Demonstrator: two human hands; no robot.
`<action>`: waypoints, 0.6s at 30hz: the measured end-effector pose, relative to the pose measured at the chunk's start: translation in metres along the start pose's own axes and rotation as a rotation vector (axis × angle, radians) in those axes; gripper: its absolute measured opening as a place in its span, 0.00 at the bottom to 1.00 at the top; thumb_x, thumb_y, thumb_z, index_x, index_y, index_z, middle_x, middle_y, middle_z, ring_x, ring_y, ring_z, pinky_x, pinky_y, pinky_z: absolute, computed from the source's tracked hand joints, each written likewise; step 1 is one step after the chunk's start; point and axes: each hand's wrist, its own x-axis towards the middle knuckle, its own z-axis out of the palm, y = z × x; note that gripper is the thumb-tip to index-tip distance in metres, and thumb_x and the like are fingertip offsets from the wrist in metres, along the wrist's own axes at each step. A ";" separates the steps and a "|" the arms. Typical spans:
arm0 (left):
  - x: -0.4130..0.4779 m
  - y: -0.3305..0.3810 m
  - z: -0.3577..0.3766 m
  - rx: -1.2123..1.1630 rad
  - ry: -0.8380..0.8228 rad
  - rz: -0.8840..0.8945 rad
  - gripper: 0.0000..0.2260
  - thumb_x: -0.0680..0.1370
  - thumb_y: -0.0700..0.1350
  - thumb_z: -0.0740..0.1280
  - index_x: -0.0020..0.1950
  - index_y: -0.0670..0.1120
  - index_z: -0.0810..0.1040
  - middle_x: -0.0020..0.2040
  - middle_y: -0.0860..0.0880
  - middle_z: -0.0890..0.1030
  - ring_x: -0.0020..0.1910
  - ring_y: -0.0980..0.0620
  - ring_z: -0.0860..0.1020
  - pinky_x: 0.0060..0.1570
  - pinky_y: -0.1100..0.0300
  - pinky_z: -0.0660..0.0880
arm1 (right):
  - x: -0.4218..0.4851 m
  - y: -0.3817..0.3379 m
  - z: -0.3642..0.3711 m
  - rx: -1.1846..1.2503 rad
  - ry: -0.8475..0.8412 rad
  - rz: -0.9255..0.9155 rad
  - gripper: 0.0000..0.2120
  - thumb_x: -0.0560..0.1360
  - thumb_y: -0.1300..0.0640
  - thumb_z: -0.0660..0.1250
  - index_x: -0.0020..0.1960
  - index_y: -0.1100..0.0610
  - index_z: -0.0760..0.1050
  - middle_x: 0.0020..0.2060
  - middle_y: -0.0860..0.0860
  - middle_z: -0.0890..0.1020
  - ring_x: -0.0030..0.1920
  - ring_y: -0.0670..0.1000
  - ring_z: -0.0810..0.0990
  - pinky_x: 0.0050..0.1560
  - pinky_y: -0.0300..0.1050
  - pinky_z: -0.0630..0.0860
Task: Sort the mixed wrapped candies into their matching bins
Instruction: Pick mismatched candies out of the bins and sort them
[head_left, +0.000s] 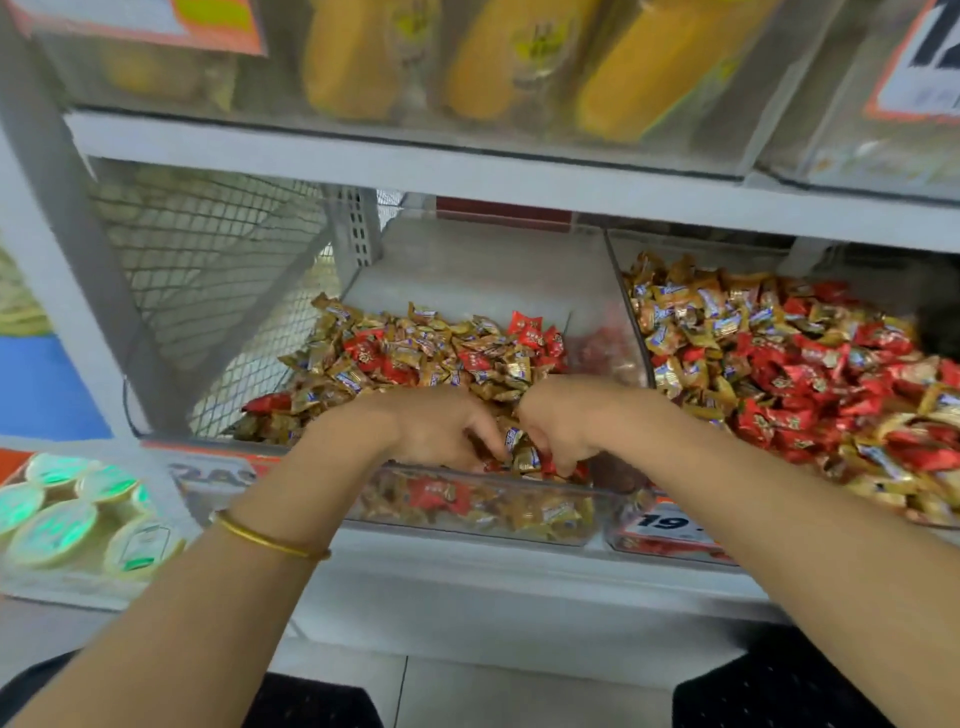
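The left hand (441, 431) and right hand (561, 426) sit knuckle to knuckle at the front of the left bin (467, 512), both with fingers curled down into the heap. The left hand's fingertips pinch a gold candy (513, 439) with a blue-and-white label. Just at 3 o'clock of it, the right hand grips a small bunch of candies (530, 460), red and gold together. A thin gold bracelet (270, 540) rings the left wrist.

The left bin is clear plastic and holds mostly gold wrappers with scattered red ones, too many to count. A clear wall (623, 312) at 1 o'clock of the hands parts it from the right bin (670, 543), at 3 o'clock. That one is heaped with gold at the back and mainly red in front, and has a price tag (662, 522) on its front. That makes two candy bins.

At 10 o'clock a wire mesh panel (208, 260) closes the side. At 12 o'clock the grey shelf (415, 166) overhangs the bins, carrying three blurred yellow packs (498, 57). At 8 o'clock stand at least five round tubs (52, 530) with green lids.
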 end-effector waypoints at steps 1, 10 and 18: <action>0.003 -0.001 0.001 0.023 -0.008 -0.007 0.15 0.76 0.42 0.67 0.62 0.50 0.78 0.60 0.54 0.78 0.56 0.58 0.74 0.56 0.65 0.69 | 0.001 0.001 0.000 0.021 0.026 0.018 0.10 0.70 0.59 0.73 0.44 0.55 0.72 0.38 0.51 0.74 0.43 0.54 0.76 0.43 0.43 0.75; 0.002 -0.019 0.003 0.077 0.242 -0.082 0.03 0.74 0.41 0.70 0.44 0.48 0.78 0.48 0.55 0.77 0.55 0.55 0.73 0.62 0.54 0.68 | -0.004 0.010 -0.014 0.545 0.235 0.031 0.12 0.76 0.65 0.61 0.34 0.63 0.70 0.36 0.59 0.77 0.42 0.57 0.83 0.41 0.48 0.81; -0.022 -0.021 -0.014 -0.297 0.625 -0.078 0.07 0.74 0.36 0.68 0.39 0.46 0.75 0.39 0.50 0.78 0.40 0.54 0.76 0.36 0.70 0.70 | -0.001 -0.015 -0.010 0.801 0.173 -0.187 0.05 0.72 0.61 0.69 0.47 0.55 0.82 0.45 0.46 0.81 0.50 0.46 0.77 0.52 0.45 0.77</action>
